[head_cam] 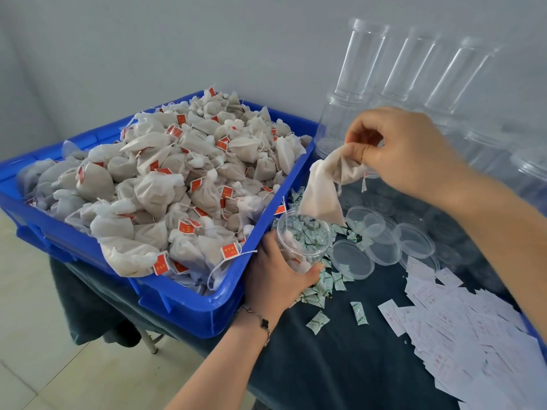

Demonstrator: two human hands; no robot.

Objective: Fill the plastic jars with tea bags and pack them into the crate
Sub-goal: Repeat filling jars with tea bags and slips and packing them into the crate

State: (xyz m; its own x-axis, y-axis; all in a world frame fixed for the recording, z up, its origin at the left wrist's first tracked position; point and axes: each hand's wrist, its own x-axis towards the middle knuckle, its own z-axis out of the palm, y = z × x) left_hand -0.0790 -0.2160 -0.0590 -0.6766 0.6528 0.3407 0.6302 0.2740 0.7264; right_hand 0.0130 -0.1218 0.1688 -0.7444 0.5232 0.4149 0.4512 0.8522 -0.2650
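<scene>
My left hand (275, 272) grips a clear plastic jar (305, 236), tilted on the dark table with its open mouth facing up and right. Something white lies inside the jar. My right hand (405, 149) pinches the top of a white tea bag (324, 187) that hangs just above the jar's mouth, its lower corner at the rim. A blue crate (207, 306) on the left is heaped with tea bags (165, 184) carrying red tags.
Stacks of empty clear jars (414, 84) stand at the back right. Clear lids (384, 241) lie beside the jar. Small green-white sachets (318, 321) are scattered on the dark cloth (340, 365). White paper slips (461, 327) pile at the right. Tiled floor lies at the left.
</scene>
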